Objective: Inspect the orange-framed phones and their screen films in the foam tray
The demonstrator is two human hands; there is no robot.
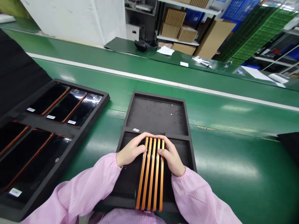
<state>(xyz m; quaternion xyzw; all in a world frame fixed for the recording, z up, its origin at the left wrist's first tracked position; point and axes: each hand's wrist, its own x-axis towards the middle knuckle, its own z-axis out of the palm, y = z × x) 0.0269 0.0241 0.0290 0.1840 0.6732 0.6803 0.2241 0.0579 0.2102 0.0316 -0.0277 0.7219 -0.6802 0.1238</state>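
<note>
Several smartphones with orange edges stand side by side on their long edges, as one row. My left hand wraps the row's far left end, its thumb on the upper edges. On the far right end, my right hand is closed the same way, thumb on top. Both hands' fingertips curl over the far ends and are partly hidden. Beneath the phones lies a black foam tray with two compartments; the row is over the nearer one. In the farther compartment are small white specks.
At the left, another black foam tray holds several dark-screened phones with white labels. Green workbench surrounds both trays. A raised ledge at the back carries papers and a black object. Shelves with cardboard boxes stand behind.
</note>
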